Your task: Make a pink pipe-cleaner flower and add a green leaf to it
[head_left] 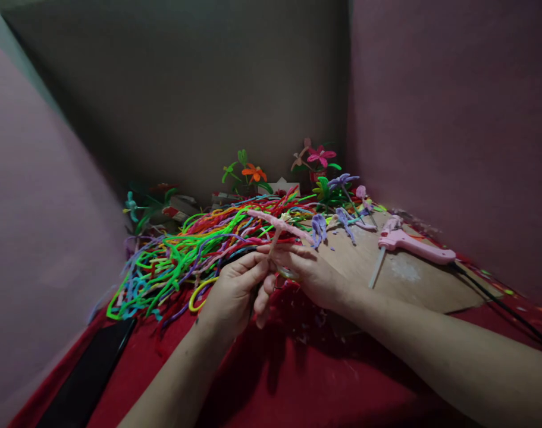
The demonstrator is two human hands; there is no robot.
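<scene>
A pale pink pipe-cleaner flower [282,225] stands upright in front of me, its petals spread out sideways and its stem running down between my fingers. My left hand [237,288] pinches that stem between thumb and fingers. Against the stem from the other side, my right hand [313,273] has its fingers closed around it; the fingertips are partly hidden. A small yellowish-white tuft shows at the flower's middle. Just behind my hands spreads a heap of loose pipe cleaners [172,264] in green, red, orange, purple and blue.
On a brown board [425,288] at the right lies a pink glue gun [416,245] with its black cord. Purple pipe-cleaner pieces [319,230] lie at the board's left end. Finished flowers [254,172] stand along the back. A black phone [90,374] rests on the red cloth [271,386].
</scene>
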